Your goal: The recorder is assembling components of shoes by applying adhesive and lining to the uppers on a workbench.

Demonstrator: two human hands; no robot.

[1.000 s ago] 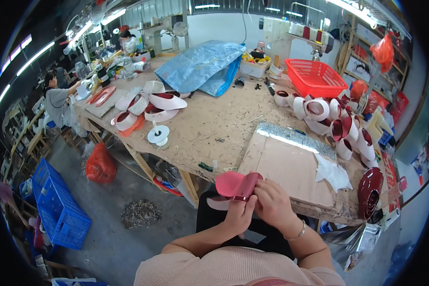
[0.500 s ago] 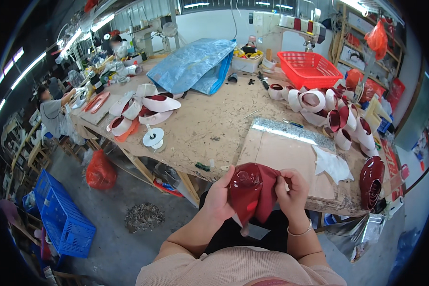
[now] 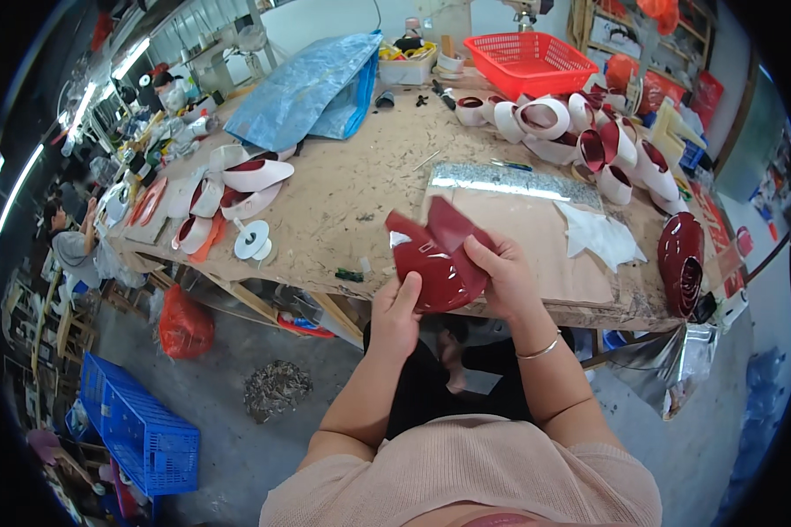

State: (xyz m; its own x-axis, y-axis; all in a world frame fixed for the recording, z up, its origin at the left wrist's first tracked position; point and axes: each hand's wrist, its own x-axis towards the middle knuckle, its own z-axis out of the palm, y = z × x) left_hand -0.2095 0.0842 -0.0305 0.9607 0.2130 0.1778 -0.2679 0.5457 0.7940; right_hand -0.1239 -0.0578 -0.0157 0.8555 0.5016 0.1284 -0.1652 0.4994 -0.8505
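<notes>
Holding dark red shoe upper | left hand pinching edge | right hand pinching side

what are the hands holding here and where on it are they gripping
Both hold one glossy dark red shoe-upper piece: the left hand grips its lower left edge, the right hand its right side.

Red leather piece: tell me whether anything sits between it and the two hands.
Nothing visible does. The left hand and right hand both grip the glossy dark red leather piece directly, holding it up in front of the workbench edge, above the flat board lying there.
</notes>
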